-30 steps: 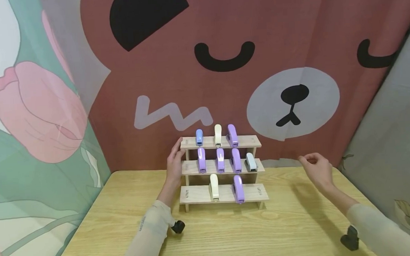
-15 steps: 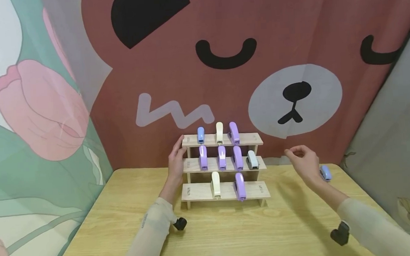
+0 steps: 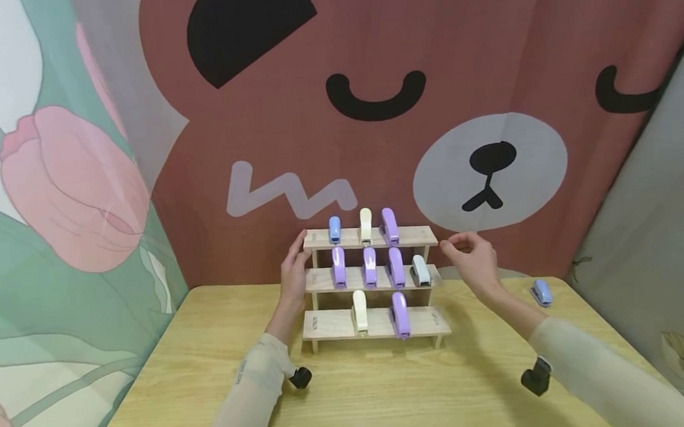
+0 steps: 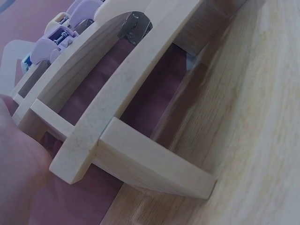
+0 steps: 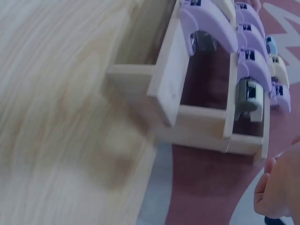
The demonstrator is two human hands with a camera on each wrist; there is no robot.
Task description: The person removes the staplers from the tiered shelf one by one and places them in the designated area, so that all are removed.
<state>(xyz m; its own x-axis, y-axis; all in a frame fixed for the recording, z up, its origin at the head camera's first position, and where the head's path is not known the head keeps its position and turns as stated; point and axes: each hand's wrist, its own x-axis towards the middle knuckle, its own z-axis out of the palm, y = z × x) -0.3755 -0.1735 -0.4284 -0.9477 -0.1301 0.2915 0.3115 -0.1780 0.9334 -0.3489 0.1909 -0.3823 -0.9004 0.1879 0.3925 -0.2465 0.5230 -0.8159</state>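
So the main thing here is a three-tier wooden display rack (image 3: 379, 322), upright in the middle of the desk (image 3: 352, 400), towards the back. It's loaded with mini staplers: a blue one (image 3: 334, 230), a cream one (image 3: 366, 226) and a purple one (image 3: 389, 227) up top; three purple staplers (image 3: 370, 267) plus a pale grey one (image 3: 420, 270) in the middle; a cream stapler (image 3: 360, 312) and a purple stapler (image 3: 401, 315) at the bottom. They all point roughly forward with gaps between, my guess being so each one shows and can be grabbed without knocking its neighbour.

Left hand (image 3: 293, 271) grips the left end of the top plank, thumb low and fingers high, probably to keep the rack steady. Right hand (image 3: 481, 263) is right by the other end, thumb and forefinger drawn together with nothing I can see between them. Can't tell if the tips touch wood.

Further out, a lone blue stapler (image 3: 541, 292) sits on the desk to the right, well apart from the rack. Behind it all is a bear-print cloth (image 3: 262, 127).

Writing-wise, slim pickings: dark stamped marks (image 3: 315, 323) on the plank ends and small print (image 3: 239, 372) on the left sleeve, both too tiny to read. No brands I can make out.
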